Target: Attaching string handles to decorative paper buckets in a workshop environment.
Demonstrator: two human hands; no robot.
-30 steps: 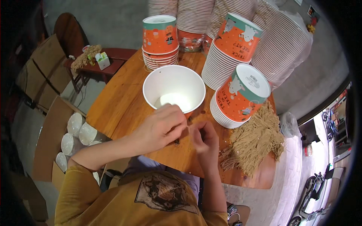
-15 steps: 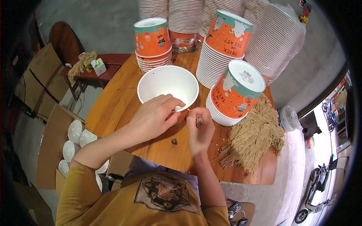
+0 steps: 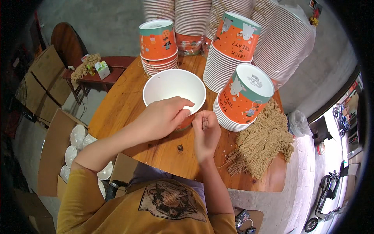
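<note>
An open paper bucket (image 3: 171,84) with a white inside stands upright on the table before me. My left hand (image 3: 165,117) reaches over its near rim. The index finger lies at the inside and the thumb is close to it, gripping the rim at the near right. Just right of the rim, my right hand (image 3: 207,132) is closed, fingertips pinched together beside the bucket wall. Whatever they pinch is too small to make out. Right of that hand stands a stack of upturned orange and green buckets (image 3: 243,97). A heap of tan cords (image 3: 261,140) lies beside it.
More upturned buckets (image 3: 157,41) and another stack (image 3: 235,39) stand behind on the wooden table (image 3: 117,105). Bagged stacks (image 3: 284,43) rise at the back. At left, a cardboard box (image 3: 56,152) holds several white buckets; a red bench (image 3: 117,64) stands beyond.
My left hand's fingertips have shifted slightly right along the rim, with index finger and thumb a little differently placed. My right hand has barely moved, and the bucket stays in place.
</note>
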